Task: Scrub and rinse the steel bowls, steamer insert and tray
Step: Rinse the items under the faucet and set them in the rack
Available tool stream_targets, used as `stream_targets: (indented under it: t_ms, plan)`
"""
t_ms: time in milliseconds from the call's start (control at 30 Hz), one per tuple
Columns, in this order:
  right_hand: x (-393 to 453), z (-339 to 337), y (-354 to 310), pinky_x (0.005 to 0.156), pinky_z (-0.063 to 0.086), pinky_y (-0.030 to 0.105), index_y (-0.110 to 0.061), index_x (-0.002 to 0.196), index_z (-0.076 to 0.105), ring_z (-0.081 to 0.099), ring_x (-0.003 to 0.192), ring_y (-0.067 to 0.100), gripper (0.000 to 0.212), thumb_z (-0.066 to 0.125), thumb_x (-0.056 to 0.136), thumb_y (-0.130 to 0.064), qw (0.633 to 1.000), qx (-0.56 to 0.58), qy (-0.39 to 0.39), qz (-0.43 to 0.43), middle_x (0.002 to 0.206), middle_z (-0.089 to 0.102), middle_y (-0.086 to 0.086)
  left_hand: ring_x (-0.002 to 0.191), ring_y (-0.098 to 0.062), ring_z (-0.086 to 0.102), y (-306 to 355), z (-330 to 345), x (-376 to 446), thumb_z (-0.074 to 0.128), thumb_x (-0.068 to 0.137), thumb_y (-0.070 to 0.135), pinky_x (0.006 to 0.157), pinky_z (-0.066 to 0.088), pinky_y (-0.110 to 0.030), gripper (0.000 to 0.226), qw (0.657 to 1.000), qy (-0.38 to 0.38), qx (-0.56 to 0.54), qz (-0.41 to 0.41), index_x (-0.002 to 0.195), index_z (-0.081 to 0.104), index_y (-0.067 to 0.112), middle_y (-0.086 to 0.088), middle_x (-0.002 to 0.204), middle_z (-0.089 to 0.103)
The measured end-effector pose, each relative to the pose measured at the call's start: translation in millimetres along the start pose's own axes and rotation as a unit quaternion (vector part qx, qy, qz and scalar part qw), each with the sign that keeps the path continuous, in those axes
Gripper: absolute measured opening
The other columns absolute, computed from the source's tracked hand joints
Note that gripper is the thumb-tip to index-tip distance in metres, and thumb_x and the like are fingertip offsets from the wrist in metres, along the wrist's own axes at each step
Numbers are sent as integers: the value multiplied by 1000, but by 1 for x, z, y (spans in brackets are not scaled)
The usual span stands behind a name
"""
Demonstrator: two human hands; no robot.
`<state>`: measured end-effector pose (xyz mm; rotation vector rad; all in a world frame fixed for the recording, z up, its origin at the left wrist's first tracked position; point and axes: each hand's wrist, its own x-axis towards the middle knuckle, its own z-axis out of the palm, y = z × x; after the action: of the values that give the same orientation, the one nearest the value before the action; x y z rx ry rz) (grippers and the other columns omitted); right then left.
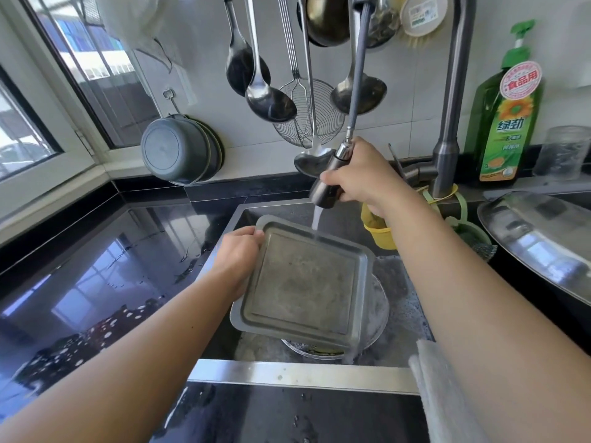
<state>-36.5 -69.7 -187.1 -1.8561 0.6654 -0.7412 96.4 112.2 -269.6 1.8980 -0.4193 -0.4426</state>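
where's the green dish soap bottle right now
In the head view the dish soap bottle stands on the counter at far right, against the wall, between the faucet column and a clear glass.

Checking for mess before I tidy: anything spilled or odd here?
Water drops lie on the glossy black countertop left of the steel sink; otherwise nothing stands out.

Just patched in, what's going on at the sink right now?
A person is rinsing the steel tray over the sink. The left hand grips the tray's left edge and holds it tilted, while the right hand holds the pull-out sprayer head and runs water onto the tray's upper edge. A round steel piece sits under the tray in the sink.
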Motion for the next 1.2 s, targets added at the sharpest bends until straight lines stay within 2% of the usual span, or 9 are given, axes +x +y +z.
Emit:
stream_targets:
  t_ms: [100,233,367,533,600,767,1033,1100,1200]
  plan:
    - [0,11,-2,76,63,50,-20,104,51,65,98,22,35,77,82,-9,997,74,-14,-9,99,64,-2,70,-14,71,2,7,-6,50,110,18,63,56,-27,32,999,-33,1,5,91,75,14,-3,82,77]
    - [-1,21,-6,74,63,49,-19,103,52,67,97,20,33,76,85,-5,990,134,-45,-5,100,64,-1,92,-29,77,9,15,-8,52,109,21,85,63,-45,28,998,-49,-30,-4,103,78,14,-9,96,80]
    - [-2,26,-9,68,64,48,-13,114,53,68,101,27,42,78,81,-7,987,154,-52,-1,114,64,10,92,-31,77,17,21,-7,58,107,23,85,64,-49,21,997,-61,-50,-5,106,77,14,-13,99,79]
    - [-4,25,-12,68,63,50,-12,111,55,67,102,29,42,80,78,-10,987,147,-63,4,115,64,11,85,-31,75,20,28,-6,65,102,20,78,65,-51,18,995,-75,-66,-4,112,76,10,-22,108,76]
    - [-7,21,-14,69,63,50,-11,112,56,68,102,28,40,79,80,-10,989,126,-78,3,113,65,10,84,-29,77,21,28,-3,67,100,18,73,65,-43,19,995,-57,-81,-17,115,75,9,-17,105,78]
    - [-14,10,-22,72,63,49,-4,116,57,70,100,25,34,74,86,-5,986,103,-130,3,110,69,14,86,-29,75,29,24,6,62,103,26,85,63,-51,19,996,-2,-85,-39,100,79,16,-12,98,80]
    - [-20,3,-28,72,64,48,-2,113,60,71,101,25,28,72,88,-4,983,90,-162,15,109,71,17,104,-29,71,32,22,14,60,103,31,97,58,-52,15,992,46,-99,-55,107,74,26,-5,108,77]
    - [-20,-3,-26,73,63,48,-2,116,60,70,101,25,30,72,89,-3,983,77,-168,23,109,71,17,97,-26,70,31,21,10,58,105,28,92,59,-46,19,993,48,-97,-53,95,73,22,-7,105,76]
    - [-17,-13,-20,73,64,45,-9,112,61,69,99,22,27,72,88,-4,989,15,-142,29,107,70,11,78,-25,70,27,14,6,55,107,24,70,63,-38,27,996,50,-73,-26,86,70,16,-12,92,74]
